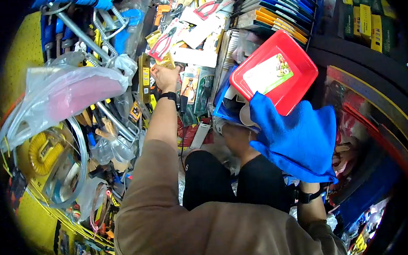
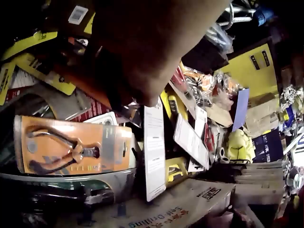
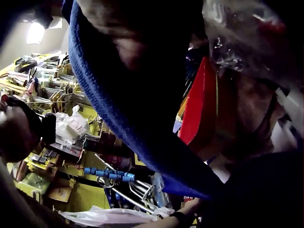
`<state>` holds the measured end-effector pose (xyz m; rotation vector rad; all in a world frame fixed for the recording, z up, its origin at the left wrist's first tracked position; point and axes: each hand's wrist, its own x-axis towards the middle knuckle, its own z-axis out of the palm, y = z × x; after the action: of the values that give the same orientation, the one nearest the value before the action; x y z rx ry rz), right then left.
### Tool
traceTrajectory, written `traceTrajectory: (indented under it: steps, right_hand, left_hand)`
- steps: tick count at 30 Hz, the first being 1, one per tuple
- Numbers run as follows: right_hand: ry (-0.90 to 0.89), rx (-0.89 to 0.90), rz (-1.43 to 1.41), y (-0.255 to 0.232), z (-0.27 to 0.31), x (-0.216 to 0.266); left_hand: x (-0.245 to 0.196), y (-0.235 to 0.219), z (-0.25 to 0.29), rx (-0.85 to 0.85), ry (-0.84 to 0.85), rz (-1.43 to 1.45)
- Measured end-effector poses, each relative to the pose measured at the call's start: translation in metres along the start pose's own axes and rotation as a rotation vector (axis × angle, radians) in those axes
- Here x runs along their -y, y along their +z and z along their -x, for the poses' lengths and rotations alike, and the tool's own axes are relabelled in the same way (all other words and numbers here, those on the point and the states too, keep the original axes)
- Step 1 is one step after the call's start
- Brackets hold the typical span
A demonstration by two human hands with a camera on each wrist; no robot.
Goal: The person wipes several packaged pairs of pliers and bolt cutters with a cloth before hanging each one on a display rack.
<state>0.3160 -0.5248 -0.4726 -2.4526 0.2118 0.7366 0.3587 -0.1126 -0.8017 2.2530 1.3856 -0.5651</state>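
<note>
In the head view my left hand [image 1: 166, 78] reaches to the packaged goods, its fingertips right at a small yellow box [image 1: 167, 60]. Red-handled pliers [image 1: 160, 48] on a card lie just beyond it. A carded pair of orange pliers [image 2: 73, 147] shows near that hand in the left wrist view. A bright blue cloth [image 1: 300, 139] drapes over my right hand, hiding the fingers; I cannot tell whether they grip it. The cloth overlaps the near edge of a tilted red plastic basin [image 1: 297, 84] with a printed label [image 1: 270, 72].
A blue bin [image 1: 223, 104] sits below the basin. Bagged goods [image 1: 79, 87], metal tubes [image 1: 79, 30] and a yellow coiled hose [image 1: 43, 155] crowd the left. Rows of blue and orange packets [image 1: 281, 10] stand at the back, with dark shelf edges [image 1: 346, 59] on the right.
</note>
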Motion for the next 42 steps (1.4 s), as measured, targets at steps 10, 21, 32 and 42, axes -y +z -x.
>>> traceTrajectory:
  steps: [10, 21, 32, 42]
  right_hand:
    - [-0.196, -0.057, 0.060, -0.030, 0.042, 0.064]
    - [-0.629, 0.015, 0.469, -0.073, 0.147, 0.206]
    - [-1.182, 0.602, 0.033, -0.069, 0.339, 0.421]
    - [-1.818, -0.864, 1.172, -0.058, 0.459, 0.485]
  left_hand:
    - [0.132, -0.104, 0.070, 0.677, -0.091, 0.714]
    - [0.238, -0.294, 0.284, 1.179, 0.133, 1.444]
    - [0.258, -0.529, 0.486, 1.487, 0.595, 1.668]
    - [0.323, -0.592, 0.540, 0.815, 0.804, 1.960]
